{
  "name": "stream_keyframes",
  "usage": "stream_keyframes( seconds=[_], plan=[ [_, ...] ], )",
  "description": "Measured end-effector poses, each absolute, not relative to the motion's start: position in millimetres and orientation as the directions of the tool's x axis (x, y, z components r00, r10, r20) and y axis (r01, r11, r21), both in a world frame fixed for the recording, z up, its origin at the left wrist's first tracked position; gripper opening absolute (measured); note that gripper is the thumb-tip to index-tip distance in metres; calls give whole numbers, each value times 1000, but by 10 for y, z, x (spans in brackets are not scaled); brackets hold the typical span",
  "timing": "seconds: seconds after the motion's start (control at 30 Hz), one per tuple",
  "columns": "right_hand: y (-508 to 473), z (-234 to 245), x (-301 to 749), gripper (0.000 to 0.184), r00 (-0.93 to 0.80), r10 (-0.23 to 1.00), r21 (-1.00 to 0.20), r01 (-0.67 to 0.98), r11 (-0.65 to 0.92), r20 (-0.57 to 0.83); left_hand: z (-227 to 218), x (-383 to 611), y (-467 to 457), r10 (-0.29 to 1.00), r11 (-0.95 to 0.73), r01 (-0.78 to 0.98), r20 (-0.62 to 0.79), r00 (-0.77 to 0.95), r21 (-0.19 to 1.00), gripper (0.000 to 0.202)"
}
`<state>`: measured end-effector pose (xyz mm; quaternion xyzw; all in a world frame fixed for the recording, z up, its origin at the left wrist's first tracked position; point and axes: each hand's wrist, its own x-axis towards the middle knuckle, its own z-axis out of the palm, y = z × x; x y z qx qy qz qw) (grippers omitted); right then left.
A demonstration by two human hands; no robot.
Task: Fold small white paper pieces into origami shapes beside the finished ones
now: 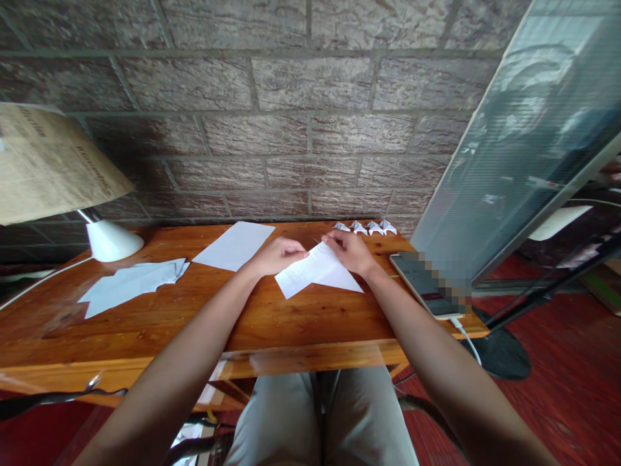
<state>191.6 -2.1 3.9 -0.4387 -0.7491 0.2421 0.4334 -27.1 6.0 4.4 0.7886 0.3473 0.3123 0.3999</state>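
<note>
A white sheet of paper (315, 272), partly folded, lies on the wooden table (194, 310) in front of me. My left hand (276, 254) rests on its left upper edge with fingers curled and pinching the paper. My right hand (350, 251) presses and pinches the top right part of the same sheet. Both hands meet over the fold. A thin dark item, perhaps a pen, peeks out between the hands; I cannot make it out.
Several small folded white paper pieces (366, 227) line the table's far edge. A flat sheet (234, 244) and a loose paper pile (130, 281) lie left. A white lamp base (112, 239) stands far left. A phone (427, 285) with cable lies right. Brick wall behind.
</note>
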Motion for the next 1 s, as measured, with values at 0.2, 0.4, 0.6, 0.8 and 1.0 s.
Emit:
stream_keyframes(
  seconds=[0.2,0.4,0.6,0.8,1.0],
  plan=[
    [73,92,2188,50,-157,901,-820,373,434,405,112,-450,90,751,-451,320,161,640,833,32],
    [37,123,2193,51,-173,936,-914,222,340,306,127,-508,111,742,-480,330,176,647,813,30],
    [18,148,2170,46,-166,948,-945,137,296,273,96,-531,133,743,-465,324,165,648,824,29],
    [73,142,2298,45,-152,937,-920,194,340,314,127,-543,105,722,-383,276,99,685,882,34],
    [95,139,2351,45,-125,925,-882,278,380,359,142,-597,126,709,-381,240,115,696,893,37]
  ],
)
